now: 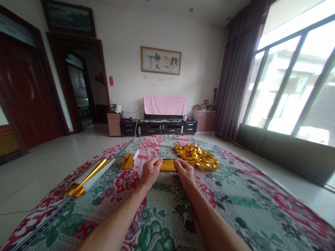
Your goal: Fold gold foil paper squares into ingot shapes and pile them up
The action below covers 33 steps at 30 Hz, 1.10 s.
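Between my two hands a small sheet of gold foil paper (168, 165) is stretched level above the flowered cloth. My left hand (151, 170) pinches its left end between thumb and fingers. Its right end is pinched the same way by my right hand (185, 171). Just beyond my right hand lies a heap of folded gold foil pieces (196, 156). Left of my left hand rests a short curled piece of gold foil paper (128, 160) with a white underside. Farther left is a longer stack of gold and white sheets (89, 177), partly curled.
The flowered cloth (162, 195) covers the broad surface under my hands. Across the room a black TV cabinet (159, 129) stands by the wall, with a pink cloth (164, 104) over what sits on it. Dark curtains (232, 76) and large windows are at right.
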Each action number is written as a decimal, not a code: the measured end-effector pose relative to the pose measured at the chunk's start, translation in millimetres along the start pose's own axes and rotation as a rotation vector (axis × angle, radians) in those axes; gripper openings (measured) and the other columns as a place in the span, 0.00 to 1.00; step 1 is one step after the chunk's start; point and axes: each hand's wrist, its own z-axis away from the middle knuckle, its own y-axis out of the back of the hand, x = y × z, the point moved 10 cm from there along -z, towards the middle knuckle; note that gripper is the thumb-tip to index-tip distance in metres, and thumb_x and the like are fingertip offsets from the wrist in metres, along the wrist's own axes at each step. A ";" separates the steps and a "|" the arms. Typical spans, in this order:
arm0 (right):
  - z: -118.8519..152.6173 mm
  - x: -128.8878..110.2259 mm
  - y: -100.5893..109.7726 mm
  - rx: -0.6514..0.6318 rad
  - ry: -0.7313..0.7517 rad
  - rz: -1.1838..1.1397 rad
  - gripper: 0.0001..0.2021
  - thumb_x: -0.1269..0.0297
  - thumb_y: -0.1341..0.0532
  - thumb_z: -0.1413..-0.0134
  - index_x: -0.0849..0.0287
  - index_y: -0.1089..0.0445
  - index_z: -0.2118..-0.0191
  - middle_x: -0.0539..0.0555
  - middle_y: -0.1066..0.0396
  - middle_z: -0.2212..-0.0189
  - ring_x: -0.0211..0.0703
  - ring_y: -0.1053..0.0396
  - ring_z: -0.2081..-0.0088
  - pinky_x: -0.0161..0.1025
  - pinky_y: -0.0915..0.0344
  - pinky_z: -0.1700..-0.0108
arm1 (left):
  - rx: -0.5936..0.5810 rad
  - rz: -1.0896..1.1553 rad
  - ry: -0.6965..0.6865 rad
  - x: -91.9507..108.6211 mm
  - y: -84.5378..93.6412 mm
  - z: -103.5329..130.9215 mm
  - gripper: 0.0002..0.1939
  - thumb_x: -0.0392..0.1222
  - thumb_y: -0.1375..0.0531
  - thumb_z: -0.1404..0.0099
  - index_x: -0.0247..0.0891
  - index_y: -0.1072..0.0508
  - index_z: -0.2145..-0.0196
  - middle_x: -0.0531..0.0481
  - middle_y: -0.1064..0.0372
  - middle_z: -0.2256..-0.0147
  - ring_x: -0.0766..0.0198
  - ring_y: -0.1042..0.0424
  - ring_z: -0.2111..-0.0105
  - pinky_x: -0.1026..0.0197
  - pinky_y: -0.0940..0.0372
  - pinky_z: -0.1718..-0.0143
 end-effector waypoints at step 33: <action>7.9 -9.8 -30.7 -0.081 0.259 0.988 0.10 0.71 0.45 0.55 0.61 0.26 0.77 0.56 0.30 0.72 0.38 0.34 0.67 0.30 0.41 0.63 | -0.116 -0.787 -0.060 -4.4 -12.2 13.2 0.12 0.34 0.50 0.41 0.36 0.28 0.75 0.45 0.31 0.70 0.62 0.33 0.66 0.64 0.42 0.66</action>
